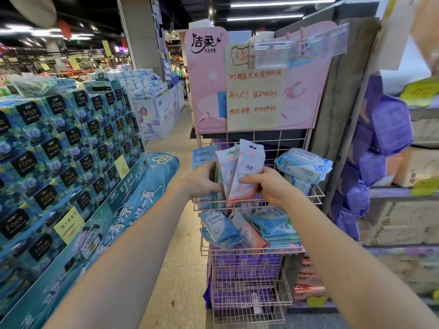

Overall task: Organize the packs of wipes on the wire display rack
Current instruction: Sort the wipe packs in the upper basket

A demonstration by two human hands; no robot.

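Step in hand, as I judge it: squaring up a bunch of pink wipes packs (pixel 245 167) and standing them in the top basket of the wire display rack (pixel 249 302).

To do it well: keep the packs upright with hang-holes up and printed faces forward, tap their bottom edges level on the rack's basket floor, then slide them against the rack's left side so they don't fan out. The front pack leans right, so straighten it first. Leave room for the blue EDI pack (pixel 304 165), which lies tilted at the right of the same rack tier and overhangs the rim; it probably needs seating next. The mixed packs (pixel 221 227) one rack tier lower lie jumbled.

Pose: both forearms reach forward and up toward the rack and converge at the top basket. The left hand (pixel 202 179) grips the bunch from its left edge with fingers curled in. The right hand (pixel 268 184) clamps it from the right, thumb across the front pack's face, other fingers hidden behind. The hands are close together, both closed on the bunch.
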